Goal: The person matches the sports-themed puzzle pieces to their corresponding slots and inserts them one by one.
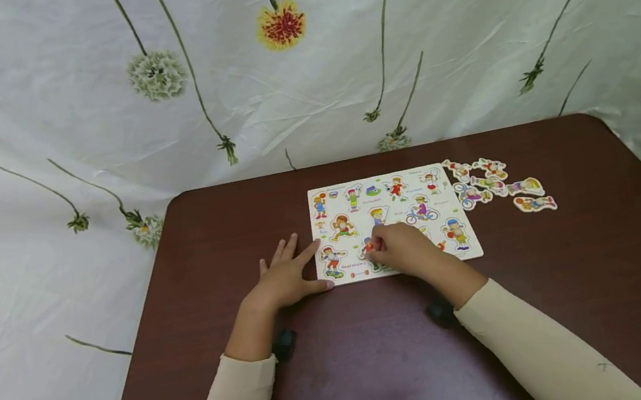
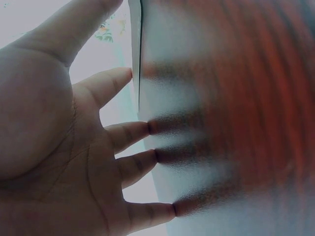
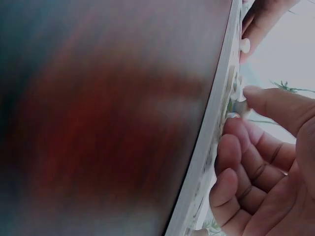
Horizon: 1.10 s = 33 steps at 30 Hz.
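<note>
A white puzzle board (image 1: 386,188) printed with sports figures lies near the middle of the table. My left hand (image 1: 286,279) is spread at its left edge, thumb and index fingertip touching the edge; in the left wrist view the other fingertips (image 2: 150,211) meet the tabletop. Over the board's lower middle, my right hand (image 1: 406,248) pinches a puzzle piece (image 1: 368,246) showing a small figure in red. Seen from the right wrist, thumb and index finger close on a small knob (image 3: 239,106), the remaining fingers curled above the board. The hand hides part of the piece.
Several loose figure pieces, among them a cyclist (image 1: 473,195) and a piece in red and yellow (image 1: 535,203), lie right of the board. The brown table (image 1: 595,294) backs onto a flowered white cloth (image 1: 338,82). Dark wrist devices (image 1: 284,344) sit under both wrists.
</note>
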Motion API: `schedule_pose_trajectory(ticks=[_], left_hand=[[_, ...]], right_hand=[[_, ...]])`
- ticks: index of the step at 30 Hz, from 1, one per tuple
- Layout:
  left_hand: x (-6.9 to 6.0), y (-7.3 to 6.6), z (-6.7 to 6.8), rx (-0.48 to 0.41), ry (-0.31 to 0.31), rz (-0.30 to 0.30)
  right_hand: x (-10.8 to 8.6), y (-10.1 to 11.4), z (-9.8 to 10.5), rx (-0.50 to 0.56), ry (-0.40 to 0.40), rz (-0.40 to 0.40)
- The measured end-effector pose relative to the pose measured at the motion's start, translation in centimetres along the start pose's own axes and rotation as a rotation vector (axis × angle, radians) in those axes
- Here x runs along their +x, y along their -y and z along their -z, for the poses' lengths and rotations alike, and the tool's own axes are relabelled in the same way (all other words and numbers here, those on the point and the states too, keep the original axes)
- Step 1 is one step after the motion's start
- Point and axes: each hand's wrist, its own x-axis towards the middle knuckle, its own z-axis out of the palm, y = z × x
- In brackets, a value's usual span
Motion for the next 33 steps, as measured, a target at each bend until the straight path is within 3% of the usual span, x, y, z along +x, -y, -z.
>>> schedule_pose_trajectory(ticks=[19,25,33], left_hand=[[0.1,0.0,0.2,0.001,0.009,-0.004],[-0.1,-0.2,0.2,0.000,0.003,-0.004],[0.0,-0.1,0.1,0.002,-0.004,-0.005]], right_hand=[[0.1,0.1,0.1,0.049,0.090,0.003],[-0.1,-0.5,0.1,0.099,0.056,0.009],[-1.4,-2.0,1.6,0.323,-0.092,-0.011]])
